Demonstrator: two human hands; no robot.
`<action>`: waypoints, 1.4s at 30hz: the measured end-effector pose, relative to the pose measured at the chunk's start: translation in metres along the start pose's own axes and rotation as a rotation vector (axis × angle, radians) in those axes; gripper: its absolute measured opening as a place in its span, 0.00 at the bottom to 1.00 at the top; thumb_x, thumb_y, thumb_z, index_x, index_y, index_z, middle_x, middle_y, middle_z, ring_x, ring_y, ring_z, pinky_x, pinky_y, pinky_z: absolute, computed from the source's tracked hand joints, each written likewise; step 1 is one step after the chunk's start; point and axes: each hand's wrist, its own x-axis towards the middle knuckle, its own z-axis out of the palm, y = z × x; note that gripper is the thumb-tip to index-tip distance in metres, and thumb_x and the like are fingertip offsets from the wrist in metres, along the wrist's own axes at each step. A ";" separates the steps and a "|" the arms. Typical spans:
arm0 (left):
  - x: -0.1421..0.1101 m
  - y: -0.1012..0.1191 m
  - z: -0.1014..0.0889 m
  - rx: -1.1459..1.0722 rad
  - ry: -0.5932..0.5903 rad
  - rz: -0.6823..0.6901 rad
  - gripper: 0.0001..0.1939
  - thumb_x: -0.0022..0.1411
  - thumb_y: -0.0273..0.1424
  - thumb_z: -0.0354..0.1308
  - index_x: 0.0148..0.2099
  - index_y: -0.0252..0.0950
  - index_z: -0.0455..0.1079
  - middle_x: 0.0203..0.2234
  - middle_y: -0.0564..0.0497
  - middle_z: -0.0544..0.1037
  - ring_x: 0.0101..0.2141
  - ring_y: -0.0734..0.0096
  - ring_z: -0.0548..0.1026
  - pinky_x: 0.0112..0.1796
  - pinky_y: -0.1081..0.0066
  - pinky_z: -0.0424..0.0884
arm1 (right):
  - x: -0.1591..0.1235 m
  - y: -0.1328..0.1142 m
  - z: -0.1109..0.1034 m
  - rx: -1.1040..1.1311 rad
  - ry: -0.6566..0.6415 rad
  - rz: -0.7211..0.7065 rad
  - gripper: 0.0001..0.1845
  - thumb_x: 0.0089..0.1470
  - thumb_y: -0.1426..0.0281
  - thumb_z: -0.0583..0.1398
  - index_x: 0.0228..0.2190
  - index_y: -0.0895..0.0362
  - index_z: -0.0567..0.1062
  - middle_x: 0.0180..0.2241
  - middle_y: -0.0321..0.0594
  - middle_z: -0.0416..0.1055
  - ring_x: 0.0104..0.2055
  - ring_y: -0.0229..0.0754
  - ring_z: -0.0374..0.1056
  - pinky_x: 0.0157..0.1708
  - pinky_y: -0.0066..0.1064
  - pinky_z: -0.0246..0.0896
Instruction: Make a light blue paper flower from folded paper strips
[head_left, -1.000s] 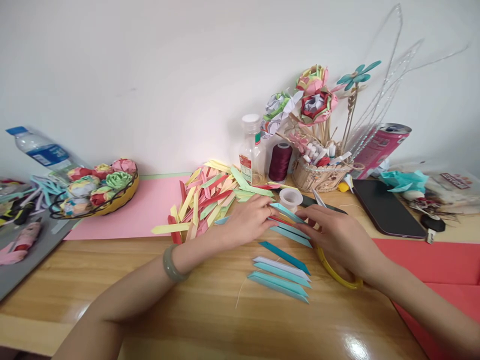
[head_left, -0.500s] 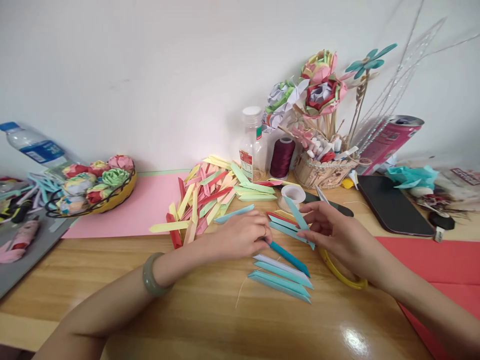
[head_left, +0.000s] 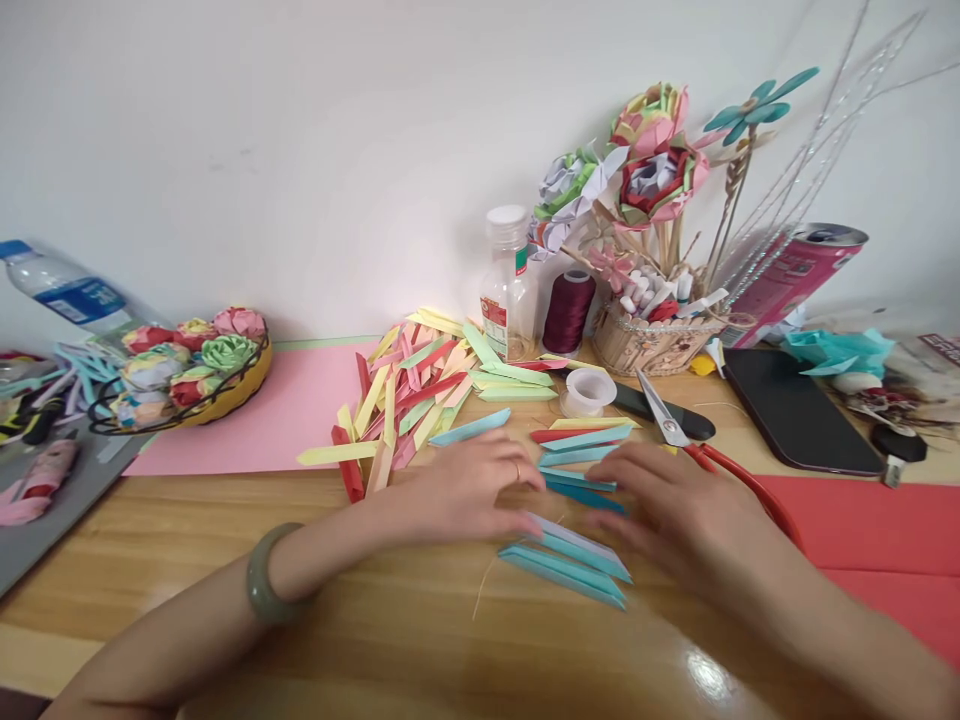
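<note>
My left hand [head_left: 480, 485] is spread open over the table, thumb beside a lavender folded paper strip [head_left: 577, 537] and fingertips near the row of blue strips. Opposite it, my right hand [head_left: 679, 510] has its fingers apart and slightly blurred at the right ends of those strips. Between the hands lie several light blue folded strips [head_left: 586, 438] and a dark blue strip [head_left: 585, 496], roughly parallel. Closer to me are light blue strips [head_left: 562, 575]. Partly under my right hand are scissors [head_left: 664, 412] with red handles.
A heap of coloured folded strips [head_left: 420, 385] lies on the left, beside pink paper [head_left: 300, 400]. Behind stand a clear bottle [head_left: 508, 290], a thread spool [head_left: 568, 312] and a basket of paper flowers [head_left: 660, 340]. A tape roll [head_left: 589, 392], phone [head_left: 799, 410] and red paper [head_left: 885, 540] lie rightward.
My right hand has let go of the light blue strip, which now lies with the others. The dark blue strip has shifted up against the row, and my left fingers have left it.
</note>
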 end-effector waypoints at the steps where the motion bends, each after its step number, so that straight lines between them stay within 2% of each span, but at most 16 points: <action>1: -0.004 0.003 0.001 0.007 -0.038 0.005 0.22 0.51 0.45 0.58 0.42 0.34 0.69 0.37 0.48 0.74 0.42 0.63 0.67 0.42 0.68 0.64 | -0.004 -0.005 0.001 0.004 -0.070 -0.014 0.11 0.51 0.63 0.57 0.37 0.54 0.70 0.37 0.42 0.70 0.35 0.45 0.69 0.29 0.34 0.64; 3: -0.010 0.007 0.005 0.023 -0.095 0.010 0.24 0.50 0.46 0.59 0.44 0.34 0.68 0.38 0.47 0.73 0.41 0.62 0.67 0.40 0.67 0.65 | -0.011 -0.015 0.005 0.017 -0.166 -0.033 0.15 0.46 0.62 0.61 0.37 0.54 0.70 0.34 0.41 0.70 0.32 0.44 0.69 0.27 0.34 0.64; 5: -0.014 0.008 0.011 0.038 -0.100 0.013 0.21 0.51 0.44 0.59 0.43 0.34 0.68 0.37 0.47 0.73 0.40 0.63 0.67 0.39 0.68 0.65 | -0.015 -0.023 0.009 0.021 -0.205 -0.031 0.13 0.47 0.64 0.61 0.36 0.54 0.70 0.32 0.40 0.70 0.32 0.44 0.68 0.28 0.33 0.64; 8: -0.017 0.008 0.018 0.034 -0.040 0.014 0.13 0.55 0.38 0.57 0.38 0.34 0.69 0.34 0.49 0.72 0.38 0.67 0.67 0.38 0.70 0.64 | -0.017 -0.026 0.014 0.023 -0.182 -0.030 0.05 0.53 0.67 0.57 0.32 0.55 0.70 0.31 0.40 0.70 0.33 0.43 0.67 0.30 0.33 0.63; 13: -0.018 0.007 0.024 0.022 0.036 -0.030 0.07 0.57 0.33 0.56 0.35 0.34 0.68 0.35 0.48 0.72 0.38 0.68 0.67 0.38 0.71 0.65 | -0.018 -0.024 0.017 0.093 -0.153 0.001 0.02 0.54 0.71 0.55 0.30 0.54 0.68 0.36 0.40 0.69 0.36 0.42 0.67 0.30 0.32 0.63; 16: -0.018 0.008 0.027 0.034 0.062 -0.042 0.05 0.55 0.30 0.56 0.34 0.35 0.67 0.36 0.48 0.72 0.39 0.67 0.67 0.39 0.70 0.65 | -0.019 -0.025 0.019 0.101 -0.145 0.015 0.03 0.54 0.71 0.55 0.29 0.54 0.67 0.34 0.39 0.69 0.33 0.42 0.66 0.29 0.32 0.62; 19: -0.019 0.009 0.029 0.092 0.093 -0.039 0.02 0.55 0.26 0.52 0.32 0.34 0.66 0.32 0.49 0.73 0.36 0.68 0.67 0.36 0.71 0.65 | -0.020 -0.027 0.021 0.103 -0.120 0.008 0.06 0.55 0.71 0.53 0.27 0.55 0.66 0.28 0.38 0.68 0.30 0.41 0.66 0.27 0.32 0.61; 22: -0.019 0.008 0.030 0.086 0.124 -0.035 0.04 0.55 0.24 0.50 0.32 0.34 0.65 0.29 0.50 0.72 0.32 0.70 0.66 0.34 0.72 0.64 | -0.020 -0.027 0.021 0.126 -0.114 0.024 0.06 0.56 0.72 0.51 0.28 0.55 0.65 0.29 0.38 0.68 0.30 0.40 0.66 0.27 0.30 0.61; 26: -0.019 0.008 0.028 -0.125 0.185 -0.051 0.03 0.56 0.23 0.50 0.32 0.34 0.63 0.32 0.50 0.70 0.32 0.73 0.67 0.34 0.74 0.65 | -0.018 -0.026 0.015 0.175 -0.071 0.047 0.06 0.57 0.73 0.50 0.33 0.54 0.65 0.33 0.39 0.70 0.31 0.38 0.69 0.29 0.28 0.64; 28: -0.020 0.011 0.025 -0.266 0.216 -0.104 0.02 0.56 0.24 0.51 0.33 0.34 0.63 0.32 0.49 0.70 0.33 0.73 0.68 0.35 0.73 0.66 | -0.017 -0.026 0.012 0.211 -0.043 0.041 0.06 0.57 0.73 0.49 0.34 0.53 0.65 0.33 0.38 0.72 0.32 0.38 0.70 0.29 0.27 0.65; 31: -0.020 0.016 0.020 -0.464 0.200 -0.241 0.13 0.56 0.28 0.54 0.45 0.34 0.63 0.38 0.47 0.72 0.34 0.72 0.70 0.36 0.72 0.67 | -0.016 -0.028 0.008 0.263 0.019 0.027 0.06 0.57 0.73 0.50 0.33 0.53 0.66 0.33 0.38 0.73 0.33 0.38 0.71 0.29 0.27 0.67; 33: -0.020 0.020 0.019 -0.574 0.097 -0.267 0.19 0.56 0.30 0.55 0.51 0.36 0.62 0.41 0.48 0.73 0.37 0.70 0.71 0.39 0.71 0.67 | -0.015 -0.031 0.005 0.277 0.049 -0.001 0.07 0.57 0.74 0.50 0.35 0.52 0.66 0.34 0.38 0.74 0.36 0.38 0.72 0.31 0.26 0.68; 36: -0.020 0.024 0.019 -0.722 -0.028 -0.280 0.14 0.56 0.30 0.55 0.47 0.37 0.68 0.38 0.51 0.76 0.37 0.70 0.72 0.40 0.71 0.67 | -0.014 -0.035 0.001 0.252 0.056 -0.047 0.14 0.57 0.75 0.50 0.44 0.52 0.66 0.38 0.40 0.75 0.39 0.37 0.72 0.35 0.25 0.69; 38: -0.019 0.025 0.022 -0.803 -0.018 -0.347 0.12 0.56 0.29 0.56 0.43 0.35 0.71 0.34 0.52 0.76 0.34 0.71 0.72 0.36 0.73 0.67 | -0.014 -0.037 -0.001 0.221 0.076 -0.079 0.17 0.57 0.75 0.50 0.48 0.53 0.65 0.41 0.42 0.74 0.41 0.38 0.72 0.37 0.27 0.69; 42: -0.018 0.025 0.027 -0.851 0.037 -0.398 0.11 0.56 0.30 0.55 0.42 0.35 0.71 0.30 0.52 0.76 0.30 0.72 0.71 0.32 0.74 0.66 | -0.015 -0.032 0.002 0.154 0.142 -0.116 0.15 0.57 0.72 0.51 0.45 0.53 0.71 0.42 0.43 0.74 0.42 0.41 0.71 0.37 0.30 0.70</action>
